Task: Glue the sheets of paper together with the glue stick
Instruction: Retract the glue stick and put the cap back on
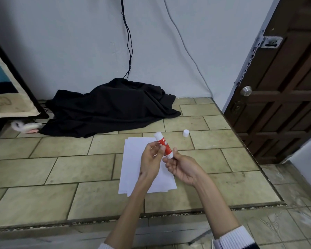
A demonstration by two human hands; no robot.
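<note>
Tiled floor (pixel 79 168): one glue stick (pixel 164 147) in two hands (pixel 151 159), one cap (pixel 186 133).

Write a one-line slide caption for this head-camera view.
Both hands, left hand and right hand, hold an uncapped glue stick above stacked paper sheets; its cap stands nearby.

Both forearms bare — white ribbed sleeve cuffs (pixel 232 238) pushed up, a dark band on the right one.

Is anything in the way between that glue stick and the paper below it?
Nothing visible. The glue stick, uncapped, is held by both hands above the sheets of paper; its cap sits off the paper, to the side.
</note>
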